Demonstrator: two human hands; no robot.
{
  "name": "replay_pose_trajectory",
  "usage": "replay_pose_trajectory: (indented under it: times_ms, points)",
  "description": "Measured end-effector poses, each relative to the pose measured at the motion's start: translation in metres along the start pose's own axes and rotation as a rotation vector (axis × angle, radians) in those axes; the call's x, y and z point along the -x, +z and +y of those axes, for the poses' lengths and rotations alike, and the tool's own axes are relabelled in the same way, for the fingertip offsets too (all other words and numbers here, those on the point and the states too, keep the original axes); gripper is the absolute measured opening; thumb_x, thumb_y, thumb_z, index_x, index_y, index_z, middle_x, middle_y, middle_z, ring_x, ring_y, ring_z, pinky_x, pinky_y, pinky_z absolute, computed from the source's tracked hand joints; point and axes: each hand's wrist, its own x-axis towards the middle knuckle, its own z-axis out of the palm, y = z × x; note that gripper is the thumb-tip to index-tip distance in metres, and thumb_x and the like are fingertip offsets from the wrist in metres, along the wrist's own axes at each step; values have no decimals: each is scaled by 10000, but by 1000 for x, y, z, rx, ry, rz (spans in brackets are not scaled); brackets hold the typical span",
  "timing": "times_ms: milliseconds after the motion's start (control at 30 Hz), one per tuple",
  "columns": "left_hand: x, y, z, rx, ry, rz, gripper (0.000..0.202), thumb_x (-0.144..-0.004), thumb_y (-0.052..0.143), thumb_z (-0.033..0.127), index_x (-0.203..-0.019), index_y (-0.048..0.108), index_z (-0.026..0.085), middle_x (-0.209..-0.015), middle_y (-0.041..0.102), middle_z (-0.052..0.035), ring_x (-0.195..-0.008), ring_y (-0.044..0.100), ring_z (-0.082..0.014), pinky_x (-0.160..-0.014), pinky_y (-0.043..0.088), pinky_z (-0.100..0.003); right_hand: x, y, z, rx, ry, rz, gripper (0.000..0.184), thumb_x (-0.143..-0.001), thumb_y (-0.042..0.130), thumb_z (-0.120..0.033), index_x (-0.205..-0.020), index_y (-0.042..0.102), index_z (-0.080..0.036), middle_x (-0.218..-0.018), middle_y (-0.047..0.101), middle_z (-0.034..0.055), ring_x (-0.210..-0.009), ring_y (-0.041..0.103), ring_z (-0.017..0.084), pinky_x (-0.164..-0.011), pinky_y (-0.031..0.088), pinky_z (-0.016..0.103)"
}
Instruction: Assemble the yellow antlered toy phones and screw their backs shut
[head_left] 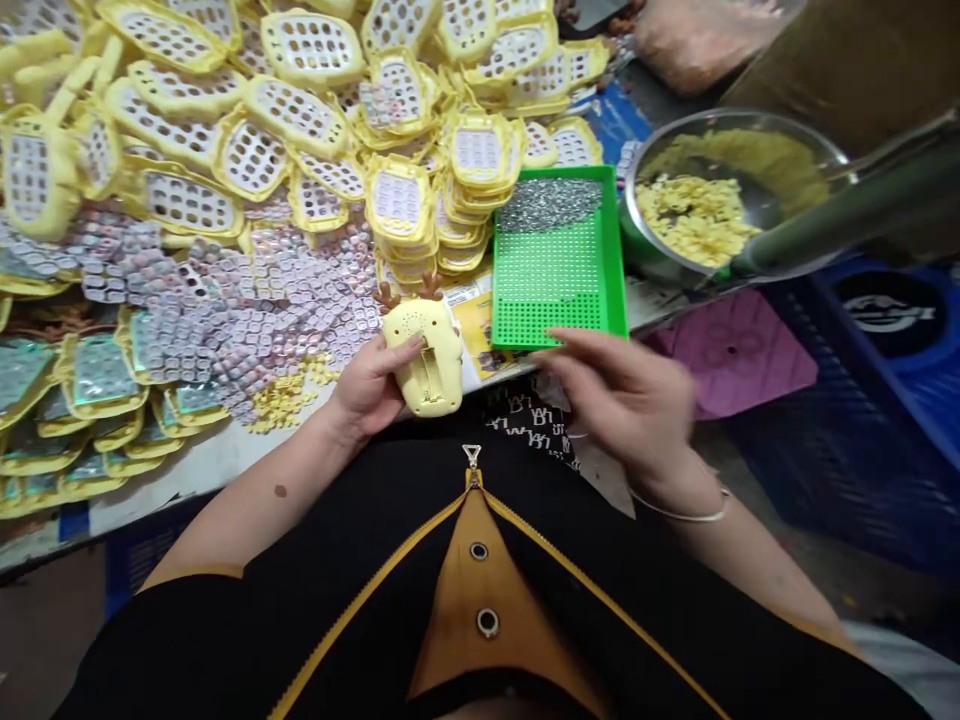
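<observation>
My left hand (369, 392) is wrapped round a pale yellow toy phone (439, 350) with brown antlers at its top. The phone's back faces up, showing a narrow open recess, small speaker holes and several screw holes. My thumb lies across it near the recess. My right hand (626, 405) hovers just past the near edge of a green tray (619, 270), smeared by motion. Whether its fingers hold anything cannot be made out. Small silvery screws (551, 203) are heaped at the tray's far end.
Yellow phone shells (480, 150) are piled and stacked behind. Keypad pieces (277, 290) and small yellow parts (289, 395) spread at left, beside shells with green boards (101, 375). A metal bowl (637, 220) of yellow pieces, a pink stool (739, 355) and blue crates (840, 460) are at right.
</observation>
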Motion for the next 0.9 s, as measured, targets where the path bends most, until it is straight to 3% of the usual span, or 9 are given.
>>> replay_pose_trajectory:
  times_ms: [67,100,167,233,300,433,567,667,900]
  points:
    - [-12,2,-6,-36,-70,-13,323,-705,788,191,-1011,705,133,-899,772,-112,-798,744,-270,-842,600,-451,-8,-36,6,41,-373,607,333,-816,763,-332,-1134,713,-414,-991,742,-35,-878,716,209,-892,556,469]
    - [-18,2,-8,-49,-90,-8,331,-702,777,174,-1022,702,135,-896,771,-112,-769,740,-259,-811,606,-438,-16,-52,11,43,-522,761,401,-791,785,-368,-1171,687,-451,-1135,719,-65,-1015,702,203,-966,516,457]
    - [-28,3,-13,-51,-105,18,350,-684,760,145,-1029,699,143,-888,772,-108,-747,735,-248,-764,614,-415,-37,-81,23,57,-571,691,529,-750,805,-451,-1248,629,-483,-1266,684,-99,-1263,603,211,-1082,408,459]
    - [-35,4,-16,-42,-103,43,373,-664,747,114,-1032,698,154,-885,774,-98,-751,734,-247,-741,618,-404,-57,-100,34,26,-420,474,350,-830,721,-472,-1167,699,-376,-1106,719,-43,-1141,675,213,-1013,449,473]
    - [-38,5,-16,-48,-107,44,370,-653,740,89,-1017,704,149,-881,775,-95,-755,735,-248,-744,620,-399,-72,-109,39,-29,-343,348,356,-785,771,-466,-1090,719,-291,-977,722,-15,-957,721,195,-899,507,439]
    - [-38,6,-15,-72,-135,16,343,-653,749,77,-991,720,130,-922,779,-104,-792,738,-249,-783,619,-403,-83,-104,32,16,-404,485,420,-673,877,-326,-1055,712,-272,-731,616,-75,-623,593,88,-673,463,301]
    - [-38,7,-15,-83,-167,29,312,-669,777,99,-976,732,128,-898,779,-99,-768,732,-234,-749,623,-374,-93,-91,26,50,-440,627,350,-687,853,-389,-974,708,-250,-749,577,-77,-587,507,63,-596,407,270]
    - [-39,6,-17,-78,-173,35,302,-654,791,96,-949,735,132,-861,778,-91,-738,732,-232,-704,631,-358,-105,-85,33,84,-424,635,437,-695,829,-492,-993,672,-214,-746,566,-62,-595,523,74,-596,445,272]
    - [-33,14,-1,-152,-129,0,334,-602,879,221,-903,757,141,-812,776,-98,-663,724,-227,-641,633,-337,-117,-81,39,-71,-304,528,479,-692,848,-497,-1021,622,-233,-680,492,-61,-547,479,93,-586,465,276]
